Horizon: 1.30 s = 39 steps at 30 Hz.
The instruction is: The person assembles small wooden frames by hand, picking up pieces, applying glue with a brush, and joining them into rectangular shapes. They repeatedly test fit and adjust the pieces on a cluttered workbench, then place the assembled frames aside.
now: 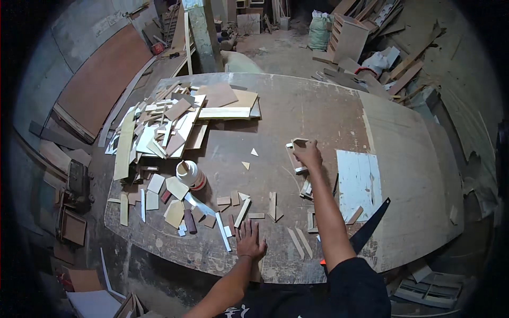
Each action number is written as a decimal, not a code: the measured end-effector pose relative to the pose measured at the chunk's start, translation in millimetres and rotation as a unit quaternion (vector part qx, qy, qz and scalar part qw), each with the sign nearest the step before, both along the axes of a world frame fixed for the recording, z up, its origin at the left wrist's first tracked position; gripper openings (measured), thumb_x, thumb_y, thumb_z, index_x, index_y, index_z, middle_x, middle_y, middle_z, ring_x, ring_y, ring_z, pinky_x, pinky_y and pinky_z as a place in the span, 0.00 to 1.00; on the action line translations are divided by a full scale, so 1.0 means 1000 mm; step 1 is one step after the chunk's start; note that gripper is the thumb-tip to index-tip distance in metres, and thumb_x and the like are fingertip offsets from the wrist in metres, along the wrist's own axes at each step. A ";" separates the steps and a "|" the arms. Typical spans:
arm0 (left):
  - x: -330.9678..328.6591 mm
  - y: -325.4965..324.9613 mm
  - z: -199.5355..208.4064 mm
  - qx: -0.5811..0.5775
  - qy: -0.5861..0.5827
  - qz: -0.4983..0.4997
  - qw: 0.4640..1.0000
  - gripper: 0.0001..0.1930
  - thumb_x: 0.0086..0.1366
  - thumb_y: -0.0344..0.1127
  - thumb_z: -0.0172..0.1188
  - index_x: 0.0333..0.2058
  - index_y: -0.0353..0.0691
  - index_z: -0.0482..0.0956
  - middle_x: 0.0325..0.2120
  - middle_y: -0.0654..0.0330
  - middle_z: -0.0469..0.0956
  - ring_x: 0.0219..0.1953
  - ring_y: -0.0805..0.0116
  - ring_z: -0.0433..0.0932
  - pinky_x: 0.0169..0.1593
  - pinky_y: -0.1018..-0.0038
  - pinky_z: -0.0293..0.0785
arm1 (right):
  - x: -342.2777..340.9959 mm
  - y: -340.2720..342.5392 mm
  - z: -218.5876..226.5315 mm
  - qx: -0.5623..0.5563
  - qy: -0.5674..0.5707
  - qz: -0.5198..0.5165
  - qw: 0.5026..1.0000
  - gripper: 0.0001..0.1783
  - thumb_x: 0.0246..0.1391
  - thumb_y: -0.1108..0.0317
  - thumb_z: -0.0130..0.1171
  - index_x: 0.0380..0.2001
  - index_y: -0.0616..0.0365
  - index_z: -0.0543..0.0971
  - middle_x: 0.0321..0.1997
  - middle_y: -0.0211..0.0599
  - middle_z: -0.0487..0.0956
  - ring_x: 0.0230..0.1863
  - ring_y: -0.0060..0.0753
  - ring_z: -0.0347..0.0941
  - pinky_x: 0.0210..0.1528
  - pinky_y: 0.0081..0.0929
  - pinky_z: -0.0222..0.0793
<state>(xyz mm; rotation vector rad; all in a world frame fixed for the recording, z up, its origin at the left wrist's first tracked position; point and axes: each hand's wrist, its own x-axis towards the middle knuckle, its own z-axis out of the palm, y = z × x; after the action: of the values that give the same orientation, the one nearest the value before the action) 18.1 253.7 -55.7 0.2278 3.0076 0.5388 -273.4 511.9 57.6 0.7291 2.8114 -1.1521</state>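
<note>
My right hand (309,155) reaches far across the worktable, its fingers closed on a small wooden frame (291,153) with white edges; part of the frame is hidden under the hand. Flat on the tabletop near the front edge rests my left hand (250,241), fingers stretched out and holding nothing. Just beyond its fingertips lies a short pale wood strip (242,213). Beneath my right forearm are more small wooden pieces, among them a little frame (312,220). A handsaw (369,227) with a dark blade lies right of that forearm, its orange handle partly covered.
A heap of wood and board offcuts (175,114) covers the table's far left. In front of it stands a white bottle (191,175) with a red label. A white-painted board (359,180) lies on the right. Behind the table rises a pillar (203,40).
</note>
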 end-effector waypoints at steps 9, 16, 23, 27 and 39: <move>0.007 0.006 0.010 0.014 0.039 -0.006 0.999 0.39 0.58 0.51 0.53 0.65 0.38 0.58 0.67 0.43 0.52 0.70 0.43 0.46 0.69 0.46 0.37 | 0.195 -0.010 0.026 -0.580 0.217 0.061 0.783 0.51 0.41 0.66 0.73 0.66 0.52 0.54 0.46 0.42 0.74 0.44 0.31 0.74 0.40 0.31 0.76; 0.015 -0.013 -0.016 0.110 0.128 -0.014 0.986 0.27 0.57 0.41 0.60 0.55 0.38 0.69 0.57 0.48 0.67 0.62 0.46 0.61 0.63 0.50 0.52 | 0.309 -0.009 0.090 -0.324 0.266 0.173 0.891 0.58 0.37 0.62 0.77 0.68 0.55 0.53 0.49 0.43 0.72 0.47 0.33 0.73 0.51 0.33 0.72; -0.003 0.043 0.126 0.487 -0.004 -0.126 0.864 0.26 0.60 0.37 0.62 0.56 0.38 0.68 0.48 0.52 0.74 0.53 0.58 0.71 0.54 0.64 0.66 | 0.380 0.004 0.145 -0.250 0.257 0.188 0.914 0.59 0.35 0.62 0.78 0.68 0.56 0.52 0.52 0.43 0.73 0.53 0.34 0.72 0.58 0.34 0.67; 0.026 0.077 0.228 0.647 -0.138 -0.300 0.687 0.52 0.49 0.50 0.74 0.66 0.36 0.54 0.62 0.49 0.61 0.64 0.60 0.62 0.65 0.62 0.57 | 0.404 0.005 0.162 -0.159 0.249 0.201 0.934 0.60 0.33 0.60 0.78 0.67 0.57 0.54 0.54 0.47 0.73 0.56 0.38 0.71 0.57 0.34 0.68; 0.047 0.091 0.238 0.737 -0.268 -0.202 0.587 0.54 0.39 0.44 0.81 0.62 0.35 0.58 0.59 0.48 0.67 0.62 0.58 0.67 0.65 0.60 0.62 | 0.439 0.017 0.174 -0.059 0.351 0.218 0.909 0.61 0.26 0.51 0.82 0.63 0.61 0.60 0.62 0.47 0.67 0.62 0.43 0.65 0.63 0.39 0.61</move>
<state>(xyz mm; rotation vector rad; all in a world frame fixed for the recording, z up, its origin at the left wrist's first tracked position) 65.5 344.5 182.7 0.6028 1.1375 2.2625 165.4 528.8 231.7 -0.4177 3.1072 -1.7130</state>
